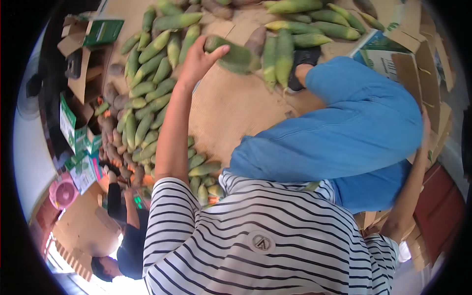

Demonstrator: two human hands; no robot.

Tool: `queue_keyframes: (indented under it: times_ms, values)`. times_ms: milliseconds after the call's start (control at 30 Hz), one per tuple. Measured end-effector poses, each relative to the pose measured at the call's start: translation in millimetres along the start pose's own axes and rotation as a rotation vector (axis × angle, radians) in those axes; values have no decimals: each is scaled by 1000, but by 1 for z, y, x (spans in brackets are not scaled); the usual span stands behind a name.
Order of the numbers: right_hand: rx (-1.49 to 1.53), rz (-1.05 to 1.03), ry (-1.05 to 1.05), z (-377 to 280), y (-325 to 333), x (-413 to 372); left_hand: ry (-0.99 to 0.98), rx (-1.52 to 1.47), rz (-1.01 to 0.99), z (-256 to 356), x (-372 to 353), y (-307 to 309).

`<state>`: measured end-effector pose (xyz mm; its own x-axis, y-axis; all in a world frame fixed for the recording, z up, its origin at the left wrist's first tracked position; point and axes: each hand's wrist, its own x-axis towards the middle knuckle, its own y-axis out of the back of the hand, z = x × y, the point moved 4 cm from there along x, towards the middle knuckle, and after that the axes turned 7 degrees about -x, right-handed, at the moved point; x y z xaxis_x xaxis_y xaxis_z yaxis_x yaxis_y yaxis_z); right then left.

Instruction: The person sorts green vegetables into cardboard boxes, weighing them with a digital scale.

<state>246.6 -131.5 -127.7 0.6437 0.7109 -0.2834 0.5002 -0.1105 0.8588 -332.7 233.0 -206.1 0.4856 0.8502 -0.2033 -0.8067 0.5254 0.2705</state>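
My left hand (199,63) is raised above the cardboard-covered floor (231,105), closed round a thick green radish (235,56) that is blurred by motion. Rows of green radishes (152,69) lie to the left of it, and more green radishes (300,29) lie at the upper right. At the far right, my right hand (426,129) is beside my bent knee, against an open cardboard box (432,83). Its fingers are too indistinct to tell whether they hold anything.
Reddish-brown roots (110,132) lie left of the green ones. Open cardboard boxes (78,59) and a pink fan (64,191) stand at the left. Another person (132,236) in dark clothes is at the lower left. My blue-trousered legs (339,128) fill the right middle.
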Motion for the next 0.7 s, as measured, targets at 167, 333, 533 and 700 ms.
queue_keyframes:
  times_ms: [167, 333, 533, 700]
  values:
    - [-268, 90, 37, -62, -1, -17, -332, -237, 136, 141, 42, -73]
    - [-429, 27, 37, -74, 6, -17, -496, -510, -17, 253, 44, -145]
    - [-486, 115, 140, -64, 6, -20, -622, -614, -362, 349, 34, -289]
    - [-538, 70, 135, -68, 7, -23, -598, -196, -258, 263, 72, -305]
